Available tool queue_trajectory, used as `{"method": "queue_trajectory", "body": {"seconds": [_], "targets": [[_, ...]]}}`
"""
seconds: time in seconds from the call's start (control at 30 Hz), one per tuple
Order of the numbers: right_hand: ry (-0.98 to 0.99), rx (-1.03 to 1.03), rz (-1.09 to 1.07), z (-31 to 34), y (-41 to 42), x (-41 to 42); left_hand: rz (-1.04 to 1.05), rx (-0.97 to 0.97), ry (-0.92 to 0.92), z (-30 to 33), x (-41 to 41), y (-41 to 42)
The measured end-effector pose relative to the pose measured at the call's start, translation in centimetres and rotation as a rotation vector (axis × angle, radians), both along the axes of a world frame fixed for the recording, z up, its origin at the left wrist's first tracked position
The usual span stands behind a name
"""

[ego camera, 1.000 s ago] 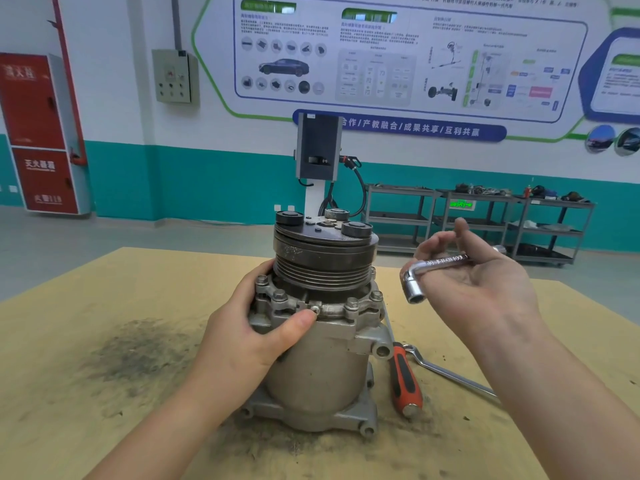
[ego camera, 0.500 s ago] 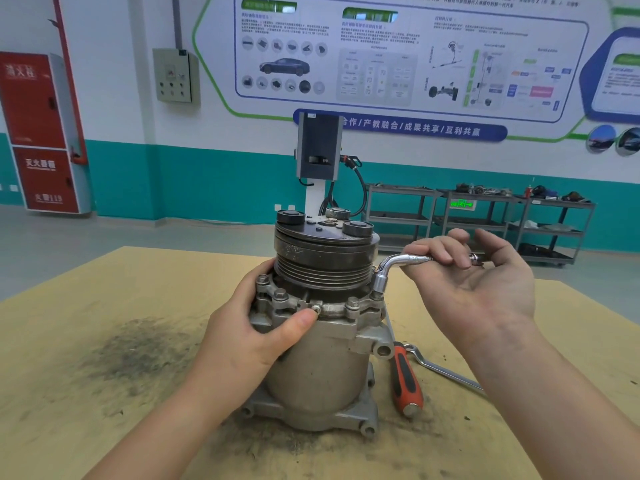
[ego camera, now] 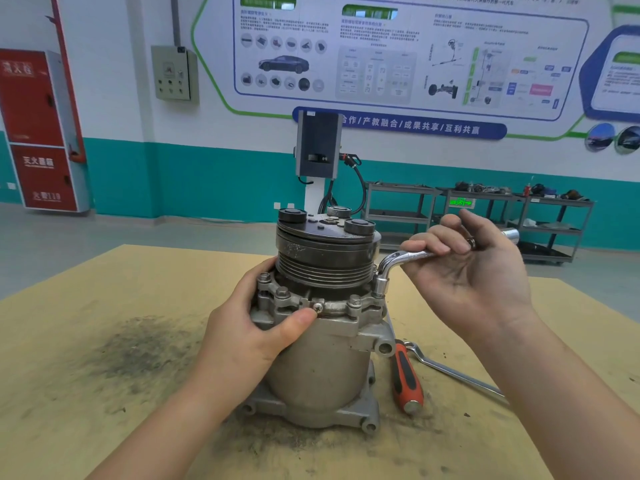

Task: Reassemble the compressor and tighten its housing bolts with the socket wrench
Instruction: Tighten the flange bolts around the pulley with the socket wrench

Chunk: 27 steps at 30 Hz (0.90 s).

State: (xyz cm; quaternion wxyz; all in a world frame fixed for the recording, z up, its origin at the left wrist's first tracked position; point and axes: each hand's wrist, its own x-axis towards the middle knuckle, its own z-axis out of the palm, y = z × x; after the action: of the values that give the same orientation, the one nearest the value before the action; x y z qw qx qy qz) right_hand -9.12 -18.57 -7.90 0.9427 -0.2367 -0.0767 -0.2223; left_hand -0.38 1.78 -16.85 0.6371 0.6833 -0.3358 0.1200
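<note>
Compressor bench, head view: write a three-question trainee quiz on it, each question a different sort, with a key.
1. True or false: the socket wrench sits with its socket end down on a housing bolt at the compressor's right side.
2. Which hand steadies the compressor housing? A) left hand B) right hand C) neither
3. Fill in: lying on the table right of the compressor, beside a bare metal wrench, is a screwdriver with a red and ____ handle.

Key: 1 true; 2 A; 3 black.
</note>
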Motion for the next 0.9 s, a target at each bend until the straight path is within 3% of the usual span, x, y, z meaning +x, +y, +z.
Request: {"method": "queue_trajectory", "body": {"seconds": [0.33,0.57,0.73,0.9], "targets": [[0.148,0.030,-0.001,-0.1,-0.3,0.6,-0.024,-0.037,0.012,-0.2,0.3,-0.1],[0.362,-0.439,-0.290,1.4,0.7,2.4,-0.061,-0.026,0.016,-0.2,1.2,0.1],[0.215,-0.266,-0.297,-1.0,1.0,0.5,-0.108,-0.049,0.063,-0.3,1.8,0.2],[0.126,-0.381,-0.557,-2.5,3.0,-2.2,0.017,-0.063,0.078,-0.7,1.2,0.0]]}}
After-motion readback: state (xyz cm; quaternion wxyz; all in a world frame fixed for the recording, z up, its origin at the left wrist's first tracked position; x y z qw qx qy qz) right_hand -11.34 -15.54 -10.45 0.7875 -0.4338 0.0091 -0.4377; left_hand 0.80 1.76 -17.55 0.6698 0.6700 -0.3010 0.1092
